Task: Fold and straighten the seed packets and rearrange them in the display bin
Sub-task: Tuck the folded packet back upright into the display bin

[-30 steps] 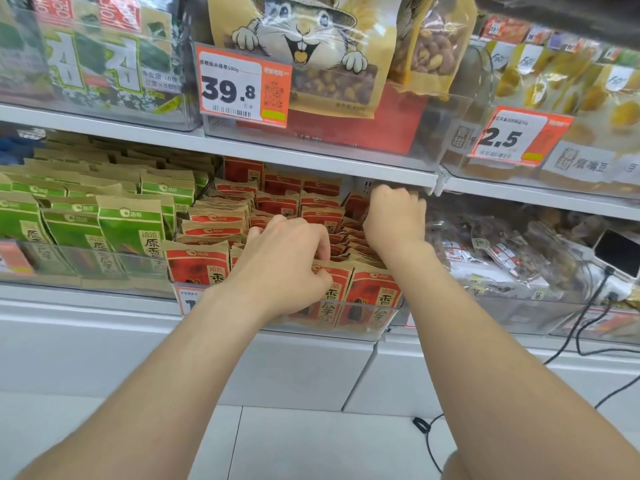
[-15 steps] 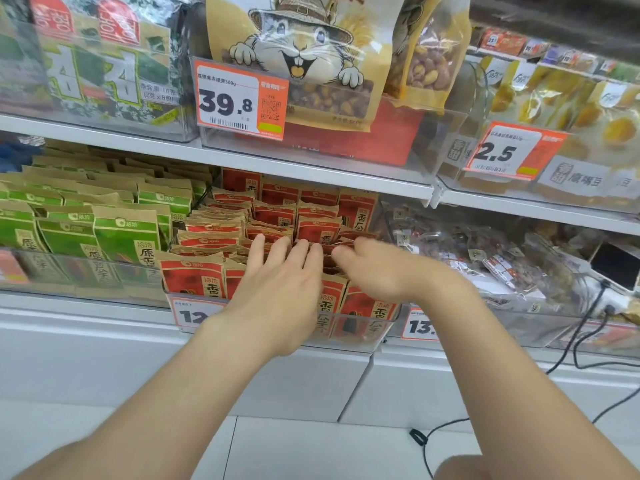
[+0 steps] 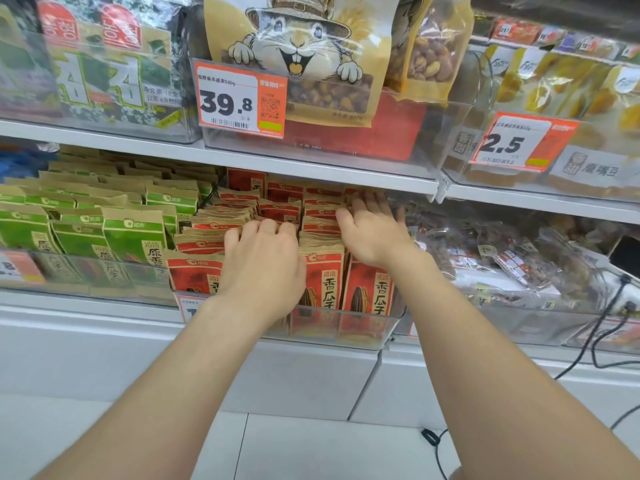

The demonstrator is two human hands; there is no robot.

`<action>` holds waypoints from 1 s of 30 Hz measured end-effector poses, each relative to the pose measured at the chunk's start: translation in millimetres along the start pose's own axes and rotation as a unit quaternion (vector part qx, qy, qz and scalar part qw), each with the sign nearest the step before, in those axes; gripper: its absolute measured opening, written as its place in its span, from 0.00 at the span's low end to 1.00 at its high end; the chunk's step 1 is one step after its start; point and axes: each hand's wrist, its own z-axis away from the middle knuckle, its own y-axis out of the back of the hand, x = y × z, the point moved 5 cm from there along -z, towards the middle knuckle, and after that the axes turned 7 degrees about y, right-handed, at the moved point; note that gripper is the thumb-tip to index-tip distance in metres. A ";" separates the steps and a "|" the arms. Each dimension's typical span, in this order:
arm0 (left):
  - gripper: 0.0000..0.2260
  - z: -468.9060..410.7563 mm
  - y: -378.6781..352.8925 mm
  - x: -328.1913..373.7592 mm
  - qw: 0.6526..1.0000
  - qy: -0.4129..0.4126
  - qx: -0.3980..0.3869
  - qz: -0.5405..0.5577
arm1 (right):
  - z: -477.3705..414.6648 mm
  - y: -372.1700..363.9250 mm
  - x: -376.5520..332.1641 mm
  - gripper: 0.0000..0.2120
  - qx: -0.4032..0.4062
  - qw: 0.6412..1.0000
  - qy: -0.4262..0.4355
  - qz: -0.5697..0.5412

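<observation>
Straightening is under way in the clear bin (image 3: 363, 327) on the middle shelf, where the red packets (image 3: 323, 271) stand in rows. The left hand (image 3: 263, 268) hooks its fingers over the tops of the middle row, the tips hidden behind them. The right hand (image 3: 375, 233) lies flat and spread on the far right row. Next, I judge, the leaning tops need pulling upright and squaring into even columns without creasing the paper. The red packets read 洽洽 香瓜子; the green packets (image 3: 133, 237) to the left read 原香瓜子. Above hang a 39.8 tag (image 3: 240, 98) and a 2.5 tag (image 3: 516, 142).
</observation>
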 end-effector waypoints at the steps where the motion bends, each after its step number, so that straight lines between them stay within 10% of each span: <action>1: 0.21 0.2 -3.1 -2.1 1.000 -0.012 -0.013 0.005 | -1.9 0.8 1.7 0.33 -0.002 1.000 0.000 -0.015; 8: 0.35 5.6 6.7 -9.4 0.986 -0.079 -0.108 0.102 | 21.1 2.7 0.8 0.28 0.059 0.998 0.032 0.019; 13: 0.23 1.1 18.9 -30.0 0.993 0.001 0.064 0.103 | 60.3 39.7 -31.3 0.18 0.195 0.977 0.085 0.012; 20: 0.28 -15.8 12.8 -42.8 0.985 0.089 0.136 0.059 | 71.1 -10.2 -80.4 0.35 -0.025 0.987 0.131 0.085; 30: 0.40 -21.7 2.6 -46.6 0.984 0.107 0.133 -0.049 | 12.6 -16.5 -64.5 0.37 -0.047 0.991 0.066 0.109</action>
